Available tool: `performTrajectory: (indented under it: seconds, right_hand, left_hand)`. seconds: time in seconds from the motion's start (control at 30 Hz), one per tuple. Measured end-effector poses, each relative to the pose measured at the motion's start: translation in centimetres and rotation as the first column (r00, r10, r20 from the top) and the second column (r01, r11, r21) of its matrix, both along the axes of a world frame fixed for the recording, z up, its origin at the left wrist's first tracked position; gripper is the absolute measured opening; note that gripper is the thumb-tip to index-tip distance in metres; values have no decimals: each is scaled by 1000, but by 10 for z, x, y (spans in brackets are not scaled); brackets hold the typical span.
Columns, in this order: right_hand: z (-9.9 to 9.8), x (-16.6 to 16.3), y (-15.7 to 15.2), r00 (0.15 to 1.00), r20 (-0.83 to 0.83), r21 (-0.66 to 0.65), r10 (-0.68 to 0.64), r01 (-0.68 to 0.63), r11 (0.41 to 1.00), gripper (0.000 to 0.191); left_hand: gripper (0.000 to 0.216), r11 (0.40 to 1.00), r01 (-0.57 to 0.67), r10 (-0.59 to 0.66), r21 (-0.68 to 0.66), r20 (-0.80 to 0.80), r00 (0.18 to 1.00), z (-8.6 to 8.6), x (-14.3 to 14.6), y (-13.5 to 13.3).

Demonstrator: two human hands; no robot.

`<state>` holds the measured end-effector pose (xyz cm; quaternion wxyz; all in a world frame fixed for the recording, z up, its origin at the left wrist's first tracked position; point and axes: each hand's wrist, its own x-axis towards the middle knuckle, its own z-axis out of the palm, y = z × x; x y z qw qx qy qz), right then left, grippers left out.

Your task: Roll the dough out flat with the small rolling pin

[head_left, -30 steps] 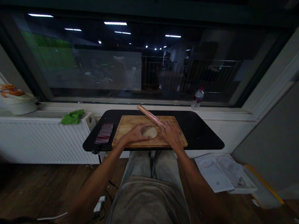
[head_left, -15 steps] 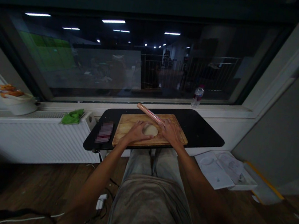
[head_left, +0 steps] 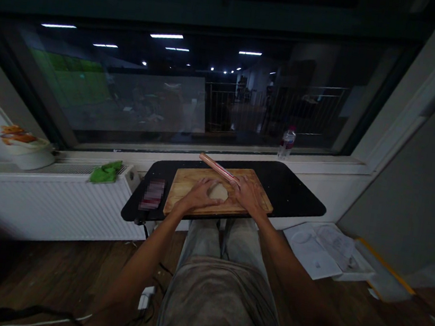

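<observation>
A pale round piece of dough [head_left: 219,192] lies flat on a wooden cutting board [head_left: 183,180]. My left hand [head_left: 198,195] curves around its left side, with the fingers at the far edge and the thumb along the near edge. In my right hand [head_left: 248,194] is one end of a wooden rolling pin [head_left: 217,167], which slants up and to the left above the board. That hand is just right of the dough, its fingers closed over the pin; their tips are partly hidden.
The board rests on a black table [head_left: 297,195]. A blurred-out flat item [head_left: 153,194] lies at its left end. A bottle [head_left: 287,143] stands on the windowsill, a green cloth [head_left: 106,171] lies on the radiator [head_left: 54,211], and an open white box [head_left: 326,252] sits on the floor at right.
Both hands keep nearly the same places around the dough and on the rolling pin. The whole view has shifted slightly downward.
</observation>
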<state>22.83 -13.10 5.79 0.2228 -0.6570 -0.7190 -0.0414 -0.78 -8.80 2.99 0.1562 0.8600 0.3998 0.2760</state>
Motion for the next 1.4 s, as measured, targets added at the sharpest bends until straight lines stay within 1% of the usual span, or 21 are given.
performTrajectory:
  seconds: [0.13,0.23,0.33,0.43,0.5,0.6,0.67,0.77,0.9,1.03,1.07,1.1,1.13,1.17,1.2,1.23,1.27,1.3,1.33,1.37,1.4]
  right_hand:
    - [-3,1,2,1000,-21,-5,20,-20,1000,50]
    - [-6,3,3,999,-15,4,34,-34,999,49]
    - [-9,4,5,999,-13,16,46,-46,999,48]
    - [-10,4,6,999,-15,10,45,-45,999,46]
    - [-9,3,5,999,-13,1,44,-44,999,47]
    - [-7,1,4,998,-12,-7,55,-55,998,48]
    - [-6,1,3,998,-10,-6,58,-58,998,49]
    - [-7,2,4,997,-15,4,76,-76,997,48]
    - [-12,5,10,991,-28,30,129,-128,991,45]
    - [-17,9,14,988,-20,43,154,-153,987,45]
    - [-18,10,14,988,-18,42,152,-151,988,45]
    - [-19,10,13,989,-18,40,147,-146,988,46]
    - [-19,10,12,990,-20,36,139,-138,990,46]
    - [-18,10,11,991,-22,29,130,-129,991,46]
    - [-17,9,10,993,-24,19,120,-119,993,46]
    - [-15,8,8,993,-25,8,112,-112,994,46]
    - [-13,7,7,994,-24,1,109,-109,994,45]
    - [-11,6,5,993,-24,1,112,-112,994,44]
    - [-9,5,3,992,-26,6,125,-125,992,43]
    - [-7,4,2,989,-29,15,145,-145,989,42]
    - [-5,3,1,985,-32,25,169,-168,985,40]
  left_hand:
    - [81,996,41,-31,-78,128,991,-1,-4,6]
    - [80,982,113,-81,-153,200,976,1,-9,8]
    - [76,954,214,-160,-212,246,956,4,-14,7]
    - [75,941,257,-202,-221,243,949,4,-16,6]
    - [77,949,248,-211,-193,192,958,3,-14,6]
    - [80,973,190,-180,-130,90,980,2,-9,6]
    - [77,978,178,-171,-105,72,983,2,-6,6]
    - [72,975,192,-179,-112,115,977,2,-6,5]
    - [71,975,170,-148,-143,155,977,2,-8,4]
    - [78,969,193,-161,-154,199,967,2,-7,1]
    - [78,966,204,-168,-157,216,962,2,-6,0]
    - [72,967,205,-166,-152,238,957,3,-6,-2]
    - [61,975,177,-138,-135,261,955,4,-7,-4]
    - [49,990,102,-70,-100,285,956,5,-8,-6]
    - [41,998,-18,34,-53,305,952,6,-9,-8]
    - [39,986,-169,160,0,321,933,8,-11,-10]
    - [38,947,-318,283,54,333,900,9,-13,-11]
    - [38,895,-433,379,102,337,862,10,-15,-11]
    - [37,853,-502,435,143,336,835,11,-17,-11]
    - [37,831,-528,456,176,331,826,12,-17,-10]
    - [38,826,-528,453,200,322,831,12,-17,-9]
